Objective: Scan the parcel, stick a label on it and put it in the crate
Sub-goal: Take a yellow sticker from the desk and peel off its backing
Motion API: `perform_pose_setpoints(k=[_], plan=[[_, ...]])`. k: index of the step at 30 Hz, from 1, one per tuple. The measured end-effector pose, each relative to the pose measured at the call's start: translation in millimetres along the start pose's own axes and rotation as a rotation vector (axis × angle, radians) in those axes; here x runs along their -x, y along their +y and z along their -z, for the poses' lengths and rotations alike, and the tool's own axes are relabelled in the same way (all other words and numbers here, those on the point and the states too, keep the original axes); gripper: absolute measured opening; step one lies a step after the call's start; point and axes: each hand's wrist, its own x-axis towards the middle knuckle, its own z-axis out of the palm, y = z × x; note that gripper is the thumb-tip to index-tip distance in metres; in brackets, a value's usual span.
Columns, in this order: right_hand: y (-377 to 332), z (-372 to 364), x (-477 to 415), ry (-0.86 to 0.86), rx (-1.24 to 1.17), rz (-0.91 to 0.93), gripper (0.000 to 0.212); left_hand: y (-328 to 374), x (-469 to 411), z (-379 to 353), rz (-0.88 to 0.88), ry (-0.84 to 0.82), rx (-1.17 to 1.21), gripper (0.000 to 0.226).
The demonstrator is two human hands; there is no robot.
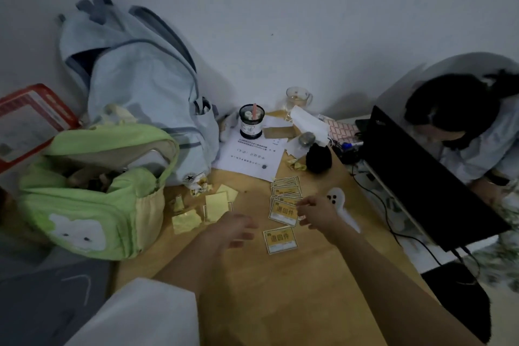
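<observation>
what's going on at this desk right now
A person is working over a wooden desk strewn with yellow labels. The right hand is at the fanned stack of labels, seemingly picking one up, and the left hand hovers open beside a single label lying apart. A white scanner lies just past the right hand. No parcel is visible. A red crate sits at far left behind a green bag.

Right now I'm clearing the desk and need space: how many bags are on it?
2. The green bag sits at the desk's left edge, unzipped; the pale blue backpack leans against the wall just behind it. No other shows.
</observation>
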Motion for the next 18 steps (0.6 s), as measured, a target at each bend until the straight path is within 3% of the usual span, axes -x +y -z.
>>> perform_pose_setpoints(k=[9,12,16,18], plan=[[65,-26,-30,-0.072,0.064,-0.287,0.009,-35,-54,-43,0.146,0.02,0.035,0.02],[75,-32,-36,-0.059,0.007,-0.302,0.017,-30,-65,-56,0.124,0.058,0.095,0.025],[73,-38,-36,-0.079,-0.069,-0.3,0.008,-24,-68,-64,0.114,0.058,0.074,0.028],[68,-40,-34,-0.069,-0.141,-0.338,0.019,-23,-64,-63,0.137,0.05,0.091,0.027]])
